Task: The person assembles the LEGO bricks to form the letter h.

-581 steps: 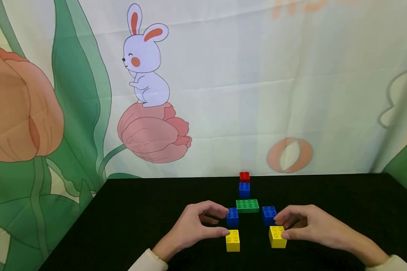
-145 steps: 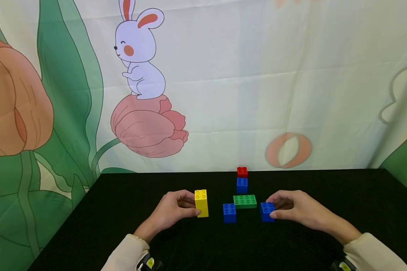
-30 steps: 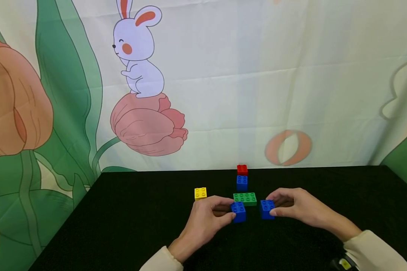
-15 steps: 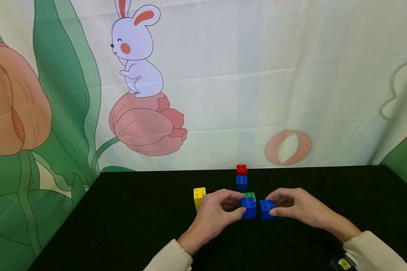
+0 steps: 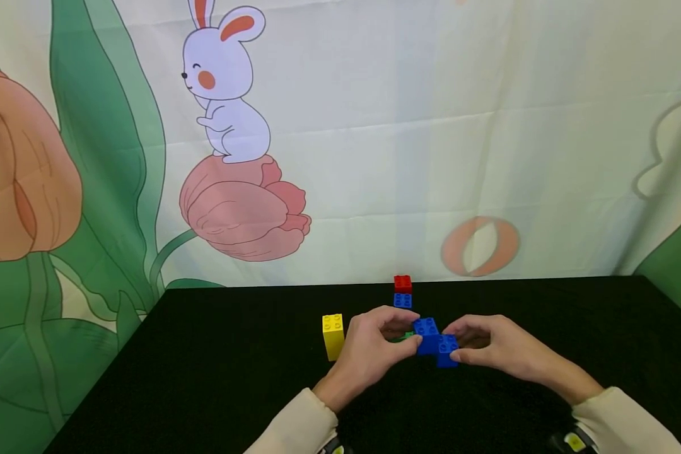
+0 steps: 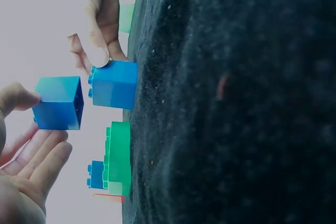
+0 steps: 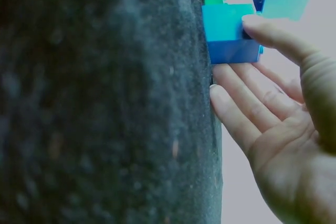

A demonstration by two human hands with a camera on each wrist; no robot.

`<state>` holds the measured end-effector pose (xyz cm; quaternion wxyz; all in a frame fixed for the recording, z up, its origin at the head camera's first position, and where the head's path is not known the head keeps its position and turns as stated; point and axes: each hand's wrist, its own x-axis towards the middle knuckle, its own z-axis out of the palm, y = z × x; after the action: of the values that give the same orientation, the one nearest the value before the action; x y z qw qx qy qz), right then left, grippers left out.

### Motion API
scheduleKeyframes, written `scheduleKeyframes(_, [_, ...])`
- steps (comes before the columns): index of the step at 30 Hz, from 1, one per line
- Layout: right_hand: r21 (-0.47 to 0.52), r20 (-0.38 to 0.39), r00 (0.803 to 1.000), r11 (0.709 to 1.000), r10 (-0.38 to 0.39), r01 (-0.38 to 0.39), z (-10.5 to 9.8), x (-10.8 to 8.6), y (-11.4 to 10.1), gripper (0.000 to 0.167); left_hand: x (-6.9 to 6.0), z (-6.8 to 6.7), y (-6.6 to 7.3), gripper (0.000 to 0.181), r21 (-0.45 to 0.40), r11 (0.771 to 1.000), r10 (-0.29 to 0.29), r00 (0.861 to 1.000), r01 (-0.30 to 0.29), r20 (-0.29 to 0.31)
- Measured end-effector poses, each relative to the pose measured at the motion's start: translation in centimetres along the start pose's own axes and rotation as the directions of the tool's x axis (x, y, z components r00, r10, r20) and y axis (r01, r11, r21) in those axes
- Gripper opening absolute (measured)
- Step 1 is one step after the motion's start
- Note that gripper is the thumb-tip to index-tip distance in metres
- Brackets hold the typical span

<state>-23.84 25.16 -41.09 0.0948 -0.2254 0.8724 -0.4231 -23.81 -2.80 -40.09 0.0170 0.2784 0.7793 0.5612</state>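
My left hand (image 5: 369, 343) pinches a blue building brick (image 5: 427, 340) between thumb and fingers. In the left wrist view this blue brick (image 6: 56, 100) hangs clear of the black cloth, above the level of the second blue brick (image 6: 114, 84). That second blue brick (image 5: 447, 357) stands on the table, studs up, held by the thumb and fingers of my right hand (image 5: 505, 347). In the right wrist view my thumb lies against its side. Behind the left hand, a green brick (image 5: 404, 337) is mostly hidden; the left wrist view shows the green brick (image 6: 119, 156) on the cloth.
A tall yellow stack (image 5: 333, 337) stands just left of my left hand. Farther back are another blue brick (image 5: 403, 300) and a red brick (image 5: 403, 284). The black-covered table (image 5: 232, 353) ends at a printed curtain (image 5: 363, 189).
My left hand has carried its blue brick to the right and up, from left of the other blue brick to just above and behind it. The right hand stays put.
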Motion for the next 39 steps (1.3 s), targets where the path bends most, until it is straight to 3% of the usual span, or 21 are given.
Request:
scheduleKeyframes(20, [-0.01,-0.018,1.0,1.0,-0.01,0.01,-0.1,0.0,0.2,0.042,1.7,0.9,0.0,0.03,-0.009,0.999,0.052,0.997,-0.052,0.052])
scheduleKeyframes(39, [0.007,-0.02,0.999,0.999,-0.032,0.032,-0.1,-0.2,0.3,0.039,2.2,1.6,-0.2,0.029,0.017,0.999,0.047,0.996,-0.049,0.08])
